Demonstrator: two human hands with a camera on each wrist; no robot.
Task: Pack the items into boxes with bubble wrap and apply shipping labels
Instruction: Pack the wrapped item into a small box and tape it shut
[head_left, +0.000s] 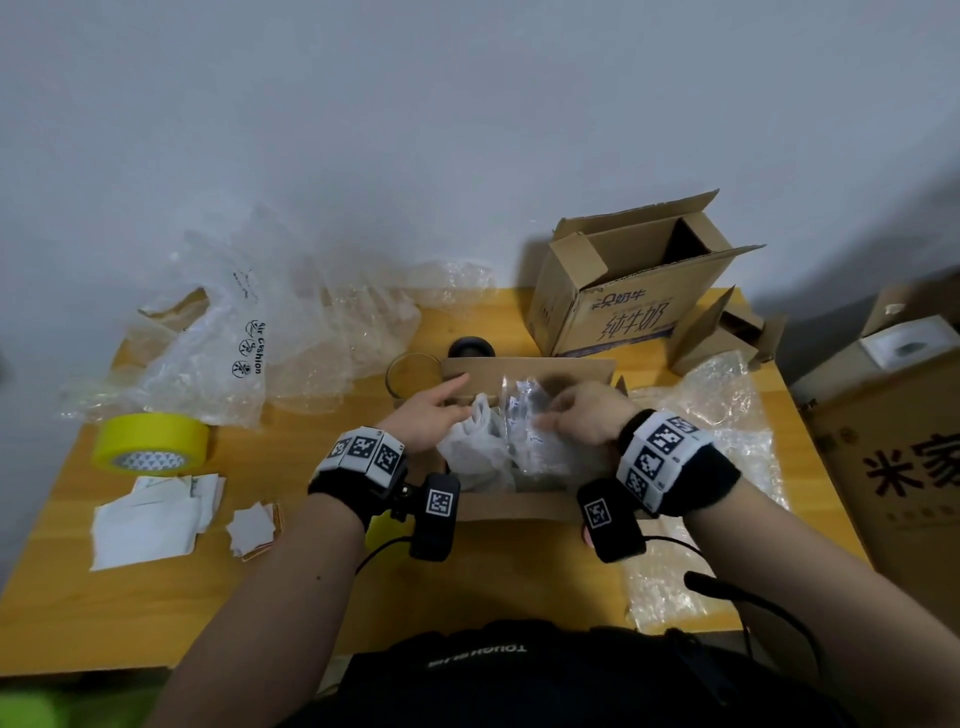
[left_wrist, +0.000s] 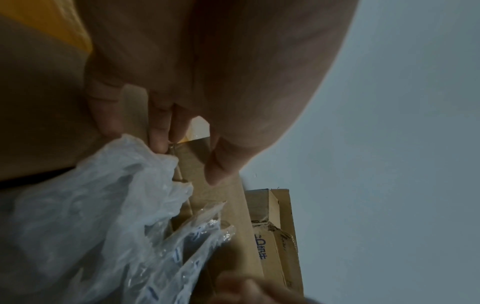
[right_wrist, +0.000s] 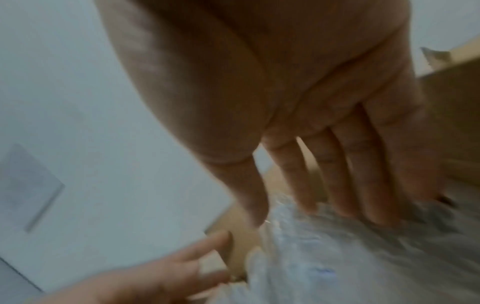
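Observation:
An open cardboard box (head_left: 519, 506) stands on the yellow table in front of me. Inside lie a crumpled white plastic bag (head_left: 478, 447) and a clear bubble-wrap sheet with blue print (head_left: 524, 431). My left hand (head_left: 462, 397) reaches over the box's left side, fingers nearly straight, tips against the back flap (head_left: 530, 371). The left wrist view shows that left hand (left_wrist: 192, 148) touching cardboard (left_wrist: 207, 195) beside the white bag (left_wrist: 91, 205). My right hand (head_left: 558, 410) lies on the bubble wrap. In the blurred right wrist view the right hand (right_wrist: 306, 205) presses straight fingers onto the wrap (right_wrist: 350, 257).
A yellow tape roll (head_left: 150, 447), paper labels (head_left: 150, 519) and air-cushion film (head_left: 249, 332) lie at the left. A glass jar (head_left: 413, 374) and black lid (head_left: 470, 347) sit behind the box. An open milk carton box (head_left: 623, 291), a small box (head_left: 722, 332) and bubble wrap (head_left: 717, 415) occupy the right.

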